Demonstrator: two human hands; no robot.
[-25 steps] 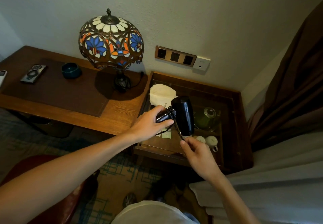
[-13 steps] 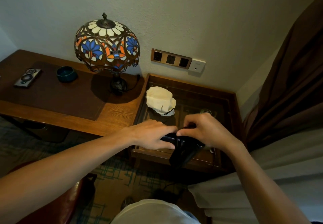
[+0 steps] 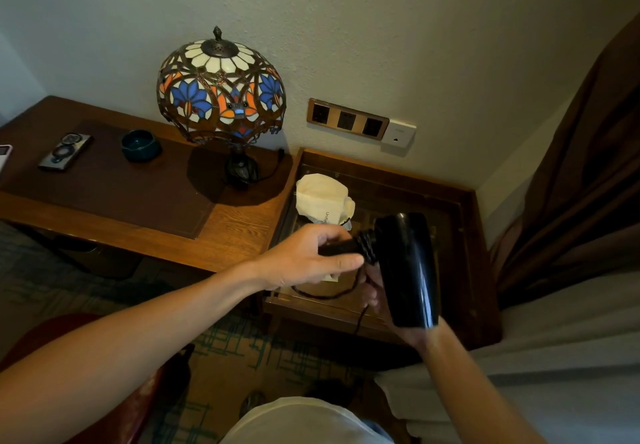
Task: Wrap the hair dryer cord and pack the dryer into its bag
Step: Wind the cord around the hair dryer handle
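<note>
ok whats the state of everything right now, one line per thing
hair dryer: held in the air above the glass-topped table
cord: partly wound on the handle, rest hanging loose
left hand: gripping the handle
right hand: under the barrel, mostly hidden
bag: lying on the table, no dryer inside
lamp: unlit

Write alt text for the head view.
A person's left hand grips the handle of a black hair dryer, its cord looping below, while the right hand holds the barrel. A cream bag lies behind.
</note>
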